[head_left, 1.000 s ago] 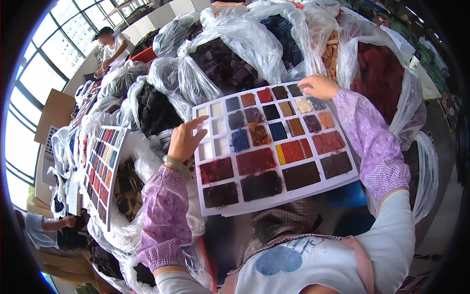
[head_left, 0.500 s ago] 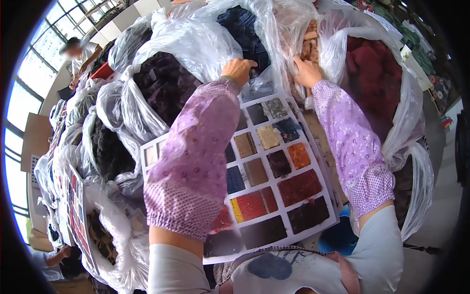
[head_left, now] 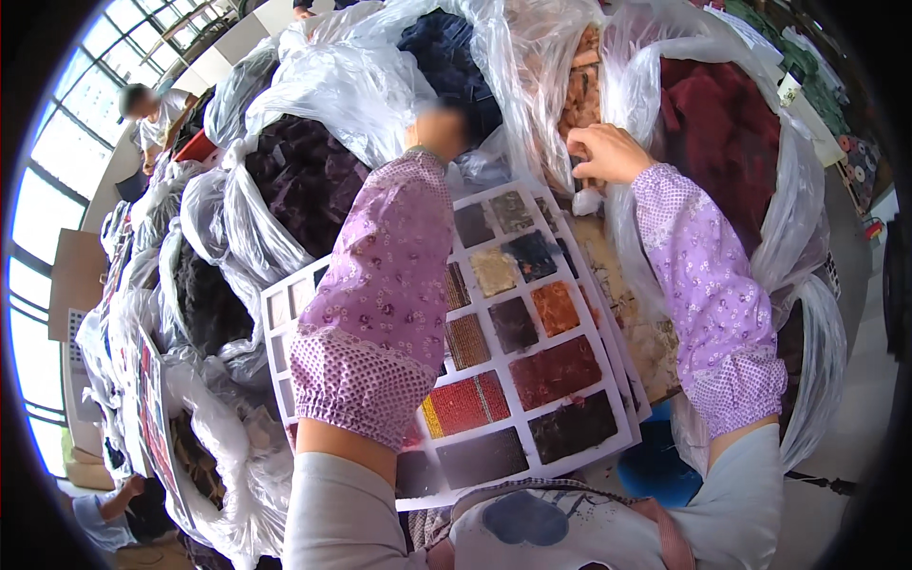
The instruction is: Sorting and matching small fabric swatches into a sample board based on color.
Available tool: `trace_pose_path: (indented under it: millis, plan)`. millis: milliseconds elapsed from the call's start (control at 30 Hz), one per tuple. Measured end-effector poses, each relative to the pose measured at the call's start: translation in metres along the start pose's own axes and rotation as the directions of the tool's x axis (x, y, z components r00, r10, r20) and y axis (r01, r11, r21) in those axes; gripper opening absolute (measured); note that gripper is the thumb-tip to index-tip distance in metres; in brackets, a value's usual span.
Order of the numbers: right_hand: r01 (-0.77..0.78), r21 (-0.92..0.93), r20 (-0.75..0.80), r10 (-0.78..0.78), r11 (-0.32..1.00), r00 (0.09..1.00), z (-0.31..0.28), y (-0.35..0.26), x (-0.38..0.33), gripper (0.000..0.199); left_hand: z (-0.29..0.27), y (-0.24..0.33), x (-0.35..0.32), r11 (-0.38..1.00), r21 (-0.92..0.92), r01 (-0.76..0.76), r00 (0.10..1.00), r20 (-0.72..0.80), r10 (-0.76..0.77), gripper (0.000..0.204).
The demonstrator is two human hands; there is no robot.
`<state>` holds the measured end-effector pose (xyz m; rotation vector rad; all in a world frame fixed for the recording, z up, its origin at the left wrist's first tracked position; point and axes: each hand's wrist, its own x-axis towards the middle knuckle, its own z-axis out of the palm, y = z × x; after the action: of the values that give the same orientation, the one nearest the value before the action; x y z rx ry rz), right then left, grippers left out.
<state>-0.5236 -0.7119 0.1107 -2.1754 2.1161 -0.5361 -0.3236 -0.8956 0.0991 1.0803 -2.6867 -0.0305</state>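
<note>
My left hand (head_left: 439, 133) is at the near edge of the dark blue fabric pieces (head_left: 451, 59) in an open plastic bag; its fingers are blurred. With curled fingers, my right hand (head_left: 616, 154) is beside the bag of orange-brown pieces (head_left: 583, 95). Something small and dark shows at its fingertips, too hidden to name. Below both hands lies a white sample card (head_left: 484, 353) with rows of coloured fabric swatches, on top of other cards. My left sleeve covers part of it.
Clear plastic bags hold dark purple pieces (head_left: 306, 171), dark red fabric (head_left: 727, 128) and black pieces (head_left: 211, 296). Another swatch card (head_left: 157, 418) leans at the left. A blue round object (head_left: 657, 467) is low at the right. A person (head_left: 157, 119) is at the far left.
My right hand has moved slightly nearer and its fingers have curled in. My left hand has shifted a little left. The sample card appears slightly further left.
</note>
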Motion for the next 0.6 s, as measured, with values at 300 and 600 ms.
trace_pose_path:
  millis: [300, 600]
  plan:
    - [-0.243, -0.018, -0.286, 0.228, 0.97, 0.931, 0.011, 0.0, -0.002, 0.014, -0.133, -0.053, -0.093, 0.991, -0.115, -0.066, 0.958, -0.286, 0.031, 0.029]
    - [0.042, -0.016, -0.46, -0.045, 0.999, 0.887, -0.025, -0.107, 0.0, 0.027, -0.154, -0.148, -0.345, 0.803, -0.445, 0.396, 0.916, 0.127, -0.381, 0.027]
